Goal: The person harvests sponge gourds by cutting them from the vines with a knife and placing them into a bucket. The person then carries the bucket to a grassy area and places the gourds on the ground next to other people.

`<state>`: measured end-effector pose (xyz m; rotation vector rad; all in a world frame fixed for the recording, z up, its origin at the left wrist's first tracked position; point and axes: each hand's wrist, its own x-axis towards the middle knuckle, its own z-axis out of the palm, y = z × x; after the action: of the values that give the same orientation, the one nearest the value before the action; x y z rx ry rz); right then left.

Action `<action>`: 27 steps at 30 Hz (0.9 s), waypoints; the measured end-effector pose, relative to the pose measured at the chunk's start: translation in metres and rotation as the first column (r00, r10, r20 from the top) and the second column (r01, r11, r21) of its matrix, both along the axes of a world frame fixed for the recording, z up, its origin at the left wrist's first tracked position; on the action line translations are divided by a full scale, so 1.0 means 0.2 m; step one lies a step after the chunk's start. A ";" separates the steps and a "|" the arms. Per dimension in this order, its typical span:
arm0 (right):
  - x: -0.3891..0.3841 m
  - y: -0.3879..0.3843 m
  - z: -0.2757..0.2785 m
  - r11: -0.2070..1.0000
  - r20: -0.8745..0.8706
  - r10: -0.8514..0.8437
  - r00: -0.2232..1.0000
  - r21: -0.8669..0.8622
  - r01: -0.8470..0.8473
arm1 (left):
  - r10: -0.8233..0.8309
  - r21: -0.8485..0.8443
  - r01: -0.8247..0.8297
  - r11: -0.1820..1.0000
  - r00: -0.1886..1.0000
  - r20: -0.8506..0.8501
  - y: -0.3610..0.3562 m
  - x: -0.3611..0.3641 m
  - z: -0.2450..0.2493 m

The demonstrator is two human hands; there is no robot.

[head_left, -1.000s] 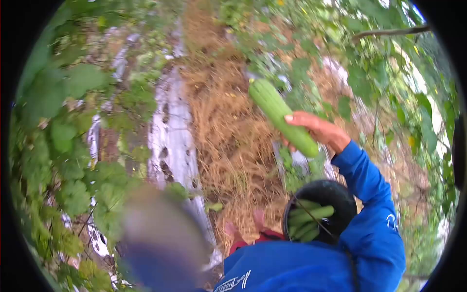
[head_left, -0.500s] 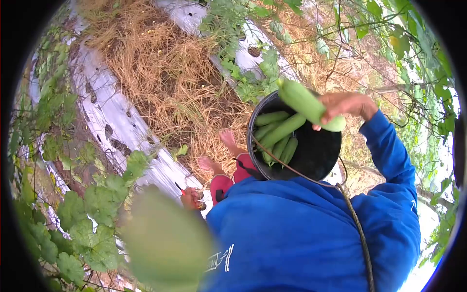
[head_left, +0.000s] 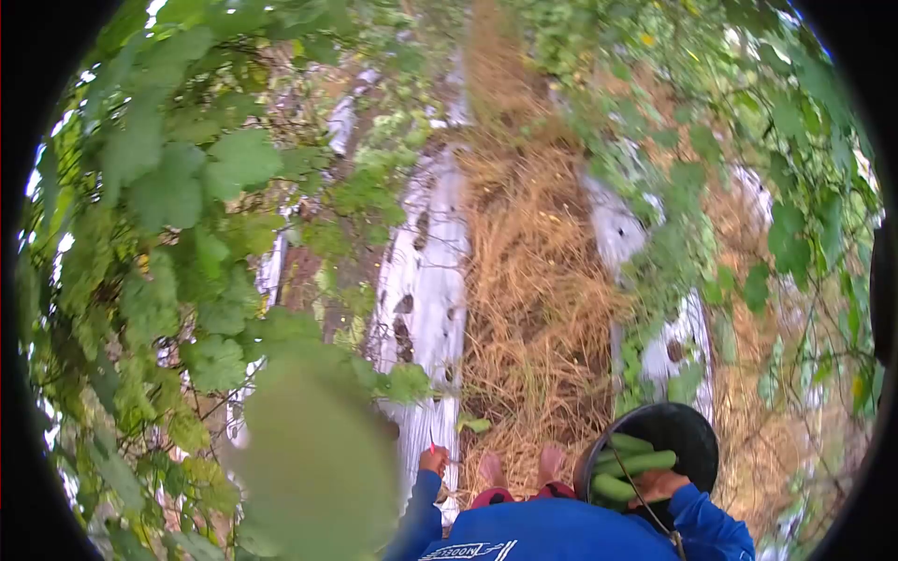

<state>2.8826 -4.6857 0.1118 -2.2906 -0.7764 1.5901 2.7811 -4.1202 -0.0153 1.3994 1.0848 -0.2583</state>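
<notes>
My right hand (head_left: 660, 485) is down inside the black bucket (head_left: 708, 449), closed at the end of a thick green gourd (head_left: 613, 488); its fingertips are partly hidden. Above that gourd lie other long, smooth green gourds (head_left: 650, 462), against the bucket's left side. The bucket hangs tilted at my right hip, with a cord across its mouth. Low on my left, my left hand (head_left: 433, 461) is closed around a small knife (head_left: 432, 447) with a red handle, its thin dark blade pointing up.
A blurred green shape (head_left: 313, 458) close to the camera covers the lower left. Leafy vines (head_left: 178, 187) crowd both sides. Dry straw (head_left: 533, 280) covers the path at my bare feet (head_left: 552, 461), between strips of pale plastic sheeting (head_left: 426, 280) with holes.
My right hand has lowered the gourd from above the bucket's rim into it. The view has turned and tipped up along the row. My left hand still holds the knife.
</notes>
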 end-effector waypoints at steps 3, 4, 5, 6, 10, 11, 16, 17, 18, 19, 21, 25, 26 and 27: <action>0.14 -0.02 0.02 0.998 0.079 0.054 0.995 0.039 -0.057 | 0.072 -0.020 -0.072 0.997 0.997 -0.034 -0.07 -0.06 -0.01; 0.17 -0.04 0.03 0.998 0.139 0.030 0.990 0.046 -0.037 | 0.085 0.010 -0.085 0.996 0.995 -0.059 -0.09 -0.09 0.00; 0.20 -0.06 0.03 0.999 0.197 0.006 0.980 0.051 -0.016 | 0.099 0.036 -0.097 0.995 0.992 -0.084 -0.12 -0.10 -0.01; 0.22 -0.13 -0.05 0.994 0.237 -0.008 0.971 0.109 -0.018 | 0.151 -0.009 -0.153 0.988 0.981 -0.121 -0.13 -0.12 -0.02; 0.41 -0.18 0.03 0.982 -0.103 -0.053 0.993 0.176 0.071 | 0.279 -0.017 -0.289 0.957 0.939 -0.201 -0.21 -0.22 -0.03; 0.46 -0.23 -0.08 0.983 -0.101 -0.040 0.994 0.175 0.057 | 0.297 -0.027 -0.305 0.952 0.940 -0.166 -0.21 -0.26 -0.07; 0.87 -0.12 0.38 0.942 -0.028 -0.333 0.942 -0.053 0.331 | 0.296 -0.093 -0.330 0.939 0.917 -0.269 -0.26 -0.25 -0.18; 0.91 -0.12 0.46 0.865 -0.006 -0.501 0.865 0.043 0.501 | 0.276 -0.095 -0.329 0.940 0.893 -0.356 -0.29 -0.21 -0.12; 0.95 -0.14 0.52 0.869 -0.003 -0.493 0.870 0.044 0.492 | 0.252 -0.074 -0.297 0.952 0.899 -0.359 -0.28 -0.21 -0.21; 1.00 -0.16 0.57 0.810 0.039 -0.577 0.816 0.152 0.566 | 0.260 -0.076 -0.305 0.949 0.897 -0.358 -0.26 -0.19 -0.27; 1.08 -0.16 0.73 0.739 0.074 -0.658 0.750 0.256 0.623 | 0.201 -0.128 -0.267 0.955 0.902 -0.381 -0.23 -0.11 -0.37; 1.51 -0.13 0.80 0.499 -0.277 -0.662 0.697 0.532 0.684 | 0.241 -0.138 -0.271 0.953 0.950 -0.200 -0.19 0.17 -0.57; 1.63 -0.13 0.74 0.687 0.048 -0.660 0.750 0.443 0.576 | 0.273 -0.376 -0.356 0.855 0.927 -0.258 -0.10 0.26 -0.67; 1.73 -0.11 0.68 0.831 0.353 -0.555 0.754 0.272 0.485 | 0.245 -0.391 -0.339 0.856 0.931 -0.270 -0.04 0.36 -0.80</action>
<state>3.2288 -4.7082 0.2478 -2.4550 -0.2700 0.7658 2.8524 -4.1272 -0.1747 0.8055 1.3072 -0.4038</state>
